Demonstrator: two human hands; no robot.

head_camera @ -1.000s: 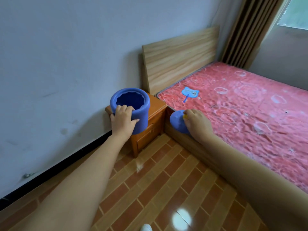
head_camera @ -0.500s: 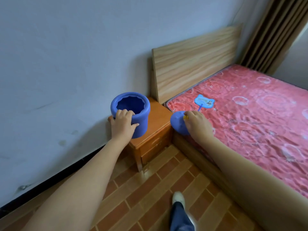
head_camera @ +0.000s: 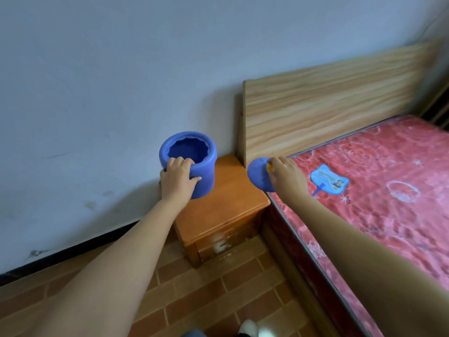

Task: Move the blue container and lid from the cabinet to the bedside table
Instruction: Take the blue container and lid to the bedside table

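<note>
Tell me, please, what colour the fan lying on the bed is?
The fan is light blue with a darker blue handle, seen in the head view on the red patterned bed.

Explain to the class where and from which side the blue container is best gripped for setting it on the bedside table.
Grip the blue container at its rounded rim, from the near side, as the left hand does: fingers hooked inside the open mouth, thumb on the outer wall. It stands upright and open, with the wall close behind it, so the near side looks the freest approach.
</note>
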